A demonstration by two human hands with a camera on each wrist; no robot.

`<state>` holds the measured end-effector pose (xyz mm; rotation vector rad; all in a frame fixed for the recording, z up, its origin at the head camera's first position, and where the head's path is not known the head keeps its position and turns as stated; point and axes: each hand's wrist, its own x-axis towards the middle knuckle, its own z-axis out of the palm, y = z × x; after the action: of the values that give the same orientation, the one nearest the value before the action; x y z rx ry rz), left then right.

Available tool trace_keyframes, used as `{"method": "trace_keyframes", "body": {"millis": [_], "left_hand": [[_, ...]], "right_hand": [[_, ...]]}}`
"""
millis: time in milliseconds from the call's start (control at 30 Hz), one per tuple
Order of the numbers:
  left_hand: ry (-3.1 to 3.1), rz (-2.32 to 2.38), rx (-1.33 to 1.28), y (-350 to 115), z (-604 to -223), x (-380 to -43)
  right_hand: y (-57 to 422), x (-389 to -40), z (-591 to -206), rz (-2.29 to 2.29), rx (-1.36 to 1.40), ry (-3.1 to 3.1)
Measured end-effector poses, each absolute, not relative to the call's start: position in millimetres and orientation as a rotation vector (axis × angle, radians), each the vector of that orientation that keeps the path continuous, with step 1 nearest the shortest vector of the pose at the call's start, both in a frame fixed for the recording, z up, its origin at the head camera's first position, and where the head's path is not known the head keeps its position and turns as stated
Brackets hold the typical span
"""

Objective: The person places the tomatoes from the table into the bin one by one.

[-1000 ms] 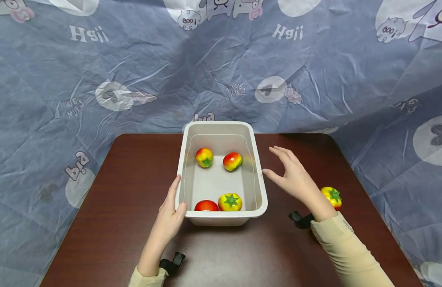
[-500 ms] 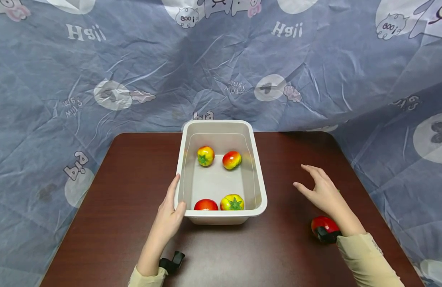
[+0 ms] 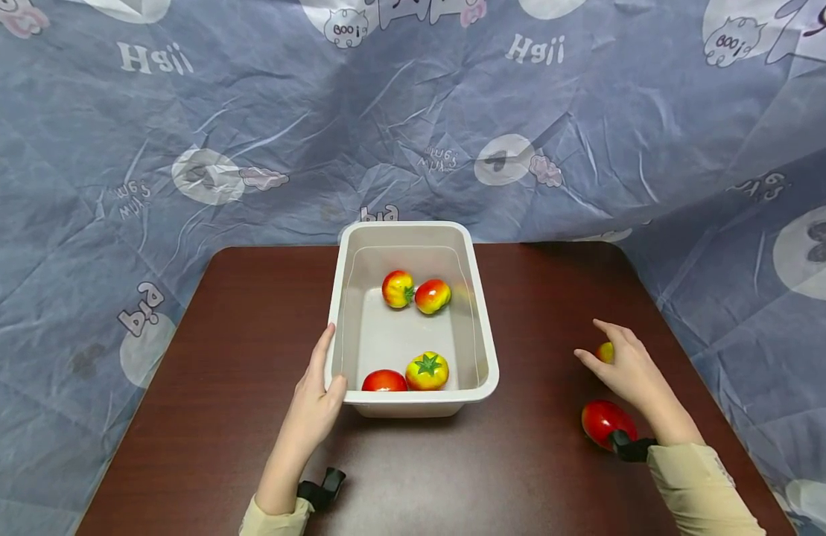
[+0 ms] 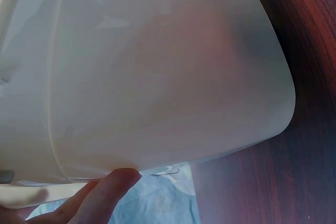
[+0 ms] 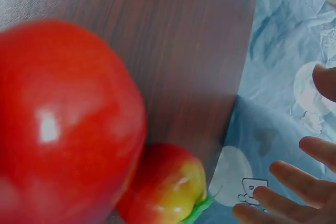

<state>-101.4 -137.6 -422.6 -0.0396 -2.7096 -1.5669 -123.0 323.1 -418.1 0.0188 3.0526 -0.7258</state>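
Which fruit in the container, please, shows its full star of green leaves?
The mostly yellow fruit at the near right: the far-left fruit and far-right fruit show green only edgewise, the red fruit beside it none.

Place: a screened-off work spot around me; home, lab or studio, I cannot tell.
Worktop (image 3: 211, 357): dark, wood-grained, in front of me.
Cloth (image 3: 386, 119): wrinkled, blue-grey, cartoon-printed and lettered, hanging behind and beside my worktop.

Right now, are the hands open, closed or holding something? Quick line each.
Left hand: holding the pale bin by its rim.
Right hand: open, holding nothing.
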Motion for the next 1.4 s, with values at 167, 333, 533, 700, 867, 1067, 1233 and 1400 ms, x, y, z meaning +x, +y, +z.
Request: {"method": "trace_keyframes", "body": {"millis": [167, 333, 533, 700, 867, 1067, 1233, 1400], "left_hand": [[-2.709, -1.567, -0.050, -137.8, -422.8, -102.3], [-2.705, -1.568, -0.053, -138.1, -422.6, -102.1], [-2.703, -1.572, -0.053, -138.4, -422.8, -102.1], [-2.700, -1.574, -0.059, -138.9, -423.8, -102.0], [-2.697, -1.576, -0.063, -139.3, -424.6, -102.0], [-2.700, -1.574, -0.062, -140.1, -425.3, -101.3], [-2.695, -1.569, -0.067, -140.2, -425.1, -102.0], [-2.698, -1.572, -0.065, -140.4, -425.3, -102.0]], "right_hand": [[331.9, -124.3, -422.9, -0.683, 0.057, 3.017], [340.6, -124.6, -429.2, -0.649, 0.077, 3.002], [346.6, -126.1, -435.1, -0.645, 0.083, 2.992], [350.6, -127.9, -441.2, -0.654, 0.105, 2.972], [352.8, -128.2, -446.0, -0.654, 0.134, 2.945], [355.5, -129.6, -451.1, -0.641, 0.145, 2.936], [357.8, -131.3, -454.7, -0.647, 0.158, 2.924], [359.1, -132.0, -457.6, -0.652, 0.170, 2.904]]}}
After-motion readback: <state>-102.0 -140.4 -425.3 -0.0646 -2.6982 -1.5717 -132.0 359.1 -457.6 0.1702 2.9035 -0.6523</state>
